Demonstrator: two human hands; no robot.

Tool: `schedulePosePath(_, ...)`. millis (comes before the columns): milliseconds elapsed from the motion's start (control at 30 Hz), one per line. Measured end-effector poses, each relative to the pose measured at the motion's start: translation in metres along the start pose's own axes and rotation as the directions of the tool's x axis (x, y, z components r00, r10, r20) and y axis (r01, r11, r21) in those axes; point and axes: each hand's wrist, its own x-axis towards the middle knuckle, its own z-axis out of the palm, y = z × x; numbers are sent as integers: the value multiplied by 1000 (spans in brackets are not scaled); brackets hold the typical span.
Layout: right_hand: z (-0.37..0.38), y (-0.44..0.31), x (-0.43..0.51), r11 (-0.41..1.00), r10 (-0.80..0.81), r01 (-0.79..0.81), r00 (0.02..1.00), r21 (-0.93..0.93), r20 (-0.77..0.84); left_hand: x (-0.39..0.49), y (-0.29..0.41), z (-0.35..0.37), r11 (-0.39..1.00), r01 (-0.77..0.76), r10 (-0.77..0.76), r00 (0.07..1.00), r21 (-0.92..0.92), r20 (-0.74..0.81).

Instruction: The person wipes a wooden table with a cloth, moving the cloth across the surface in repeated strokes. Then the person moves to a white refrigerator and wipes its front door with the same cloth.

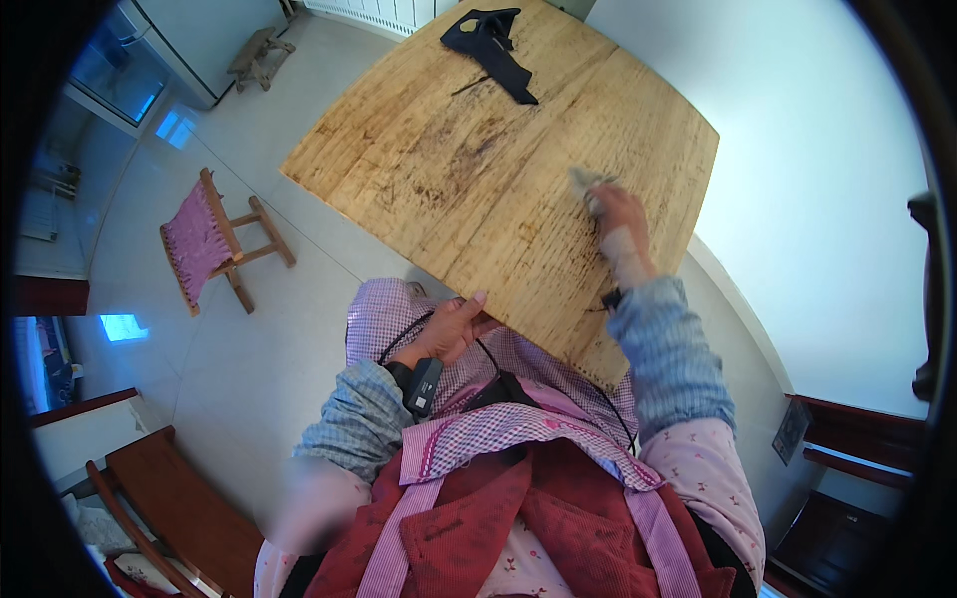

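Observation:
A worn wooden board like a tabletop point(448, 187), with dark stains and scratches, lies before me. My right hand point(622, 217) is over its right part, closed on a greyish cloth point(587, 183) that is blurred. At the near edge my left hand point(452, 325) grips the board, thumb on top and fingers partly hidden beneath. A black fabric piece with a hole point(497, 56) lies at the board's far end, beside a thin dark strip point(471, 85). A black device point(423, 385) is strapped to my left wrist.
On the tiled floor to the left stands a folding wooden stool with a pink woven seat point(198, 239). A small wooden stool point(262, 58) is farther back. A white wall point(785, 187) rises close on the right. A brown wooden bench point(172, 508) is at lower left.

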Motion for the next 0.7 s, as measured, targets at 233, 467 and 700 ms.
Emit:
schedulePosePath(233, 0, -73, -70, 978, -168, 142, 970, 155, 173, 2, 2, 2, 999, 21, -20, 1000, 43, -21)
schedulePosePath(467, 0, -12, -16, 996, -90, 89, 996, 27, 19, 0, 4, 3, 997, 41, -41, 999, 70, 2)
schedulePosePath(700, -14, -56, -68, 995, -82, 56, 940, 87, 331, -1, 4, 7, 999, 29, -29, 1000, 20, -12)
